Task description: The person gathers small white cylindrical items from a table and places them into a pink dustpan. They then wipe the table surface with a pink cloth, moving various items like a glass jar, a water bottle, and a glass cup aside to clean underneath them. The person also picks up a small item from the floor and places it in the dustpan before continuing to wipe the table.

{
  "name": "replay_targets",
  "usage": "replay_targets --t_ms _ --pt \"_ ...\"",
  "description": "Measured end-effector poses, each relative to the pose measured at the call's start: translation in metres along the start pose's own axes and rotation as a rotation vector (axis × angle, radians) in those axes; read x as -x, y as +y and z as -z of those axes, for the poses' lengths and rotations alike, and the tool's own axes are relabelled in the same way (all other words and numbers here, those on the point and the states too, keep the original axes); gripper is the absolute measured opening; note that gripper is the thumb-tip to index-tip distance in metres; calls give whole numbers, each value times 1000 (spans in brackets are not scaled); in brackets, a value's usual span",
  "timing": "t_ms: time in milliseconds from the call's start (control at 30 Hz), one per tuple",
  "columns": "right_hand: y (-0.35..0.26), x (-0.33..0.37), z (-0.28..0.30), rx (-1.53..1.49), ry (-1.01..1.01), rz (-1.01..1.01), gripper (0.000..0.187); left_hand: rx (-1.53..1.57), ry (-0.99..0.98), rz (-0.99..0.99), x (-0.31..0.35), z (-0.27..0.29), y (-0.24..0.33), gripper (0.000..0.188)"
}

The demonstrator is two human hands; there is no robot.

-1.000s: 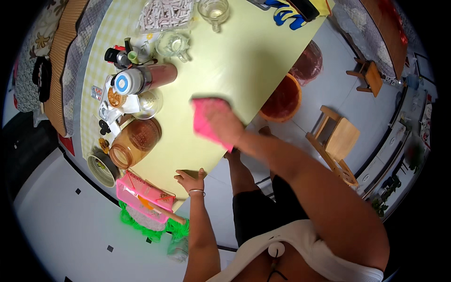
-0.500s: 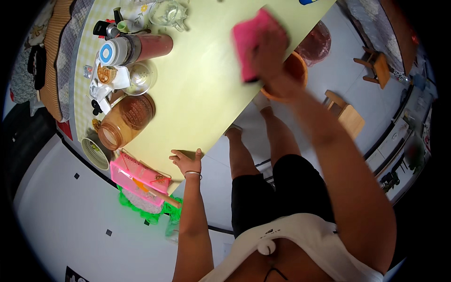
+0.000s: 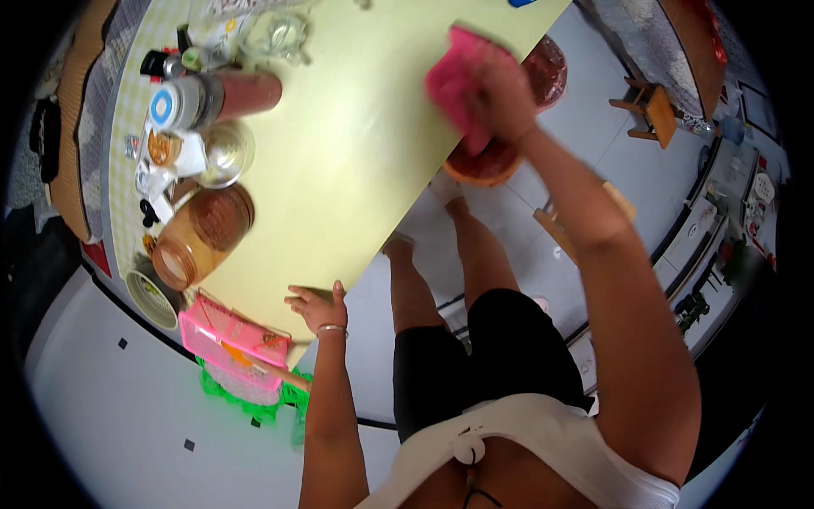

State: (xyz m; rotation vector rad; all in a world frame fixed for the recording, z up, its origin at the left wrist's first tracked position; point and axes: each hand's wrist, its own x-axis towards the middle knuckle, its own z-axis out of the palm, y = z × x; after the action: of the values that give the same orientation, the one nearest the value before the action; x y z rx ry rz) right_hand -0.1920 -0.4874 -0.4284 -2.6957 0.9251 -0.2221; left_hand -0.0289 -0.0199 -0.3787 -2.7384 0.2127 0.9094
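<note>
A bunched pink cloth [image 3: 449, 81] is gripped in my right hand [image 3: 504, 93], at the right edge of the pale yellow table [image 3: 356, 144]. One corner of the cloth hangs at that edge, over an orange bucket [image 3: 487, 174] below. My left hand [image 3: 318, 307] rests at the table's near edge with its fingers spread and nothing in it. Just left of it, a pink basket [image 3: 233, 339] hangs at the table corner with a wooden handle sticking out.
Along the table's left side stand a large brown jar [image 3: 203, 233], a tumbler [image 3: 216, 97], a clear glass bowl [image 3: 225, 153] and a glass pitcher [image 3: 275, 36]. On the floor to the right are a red-lined bin [image 3: 547, 72] and a small wooden stool [image 3: 653, 110].
The view has shifted, so the table items appear farther left. My right hand has moved the cloth toward the table's right edge, and its folds have changed. My left hand stays put on the table.
</note>
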Motion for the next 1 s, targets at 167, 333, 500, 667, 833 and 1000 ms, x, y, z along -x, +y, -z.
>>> replay_targets --t_ms 167,333,500,667,833,1000 --pt "13 -22 -9 150 166 -116 54 6 -6 -15 -3 2 9 122" --pt "-18 -34 -29 144 178 -301 62 -84 8 -12 1 4 5 129" --pt "-131 -65 -46 87 174 -297 79 -46 21 -39 1 7 11 129" --pt "-249 -33 -74 -131 -81 189 67 -12 -12 -24 1 18 10 129" --pt "-285 -13 -69 -288 -179 433 65 444 -127 -113 -19 54 -24 122" --pt "-288 -12 -65 -261 -157 399 62 839 598 -272 -42 152 -10 127"
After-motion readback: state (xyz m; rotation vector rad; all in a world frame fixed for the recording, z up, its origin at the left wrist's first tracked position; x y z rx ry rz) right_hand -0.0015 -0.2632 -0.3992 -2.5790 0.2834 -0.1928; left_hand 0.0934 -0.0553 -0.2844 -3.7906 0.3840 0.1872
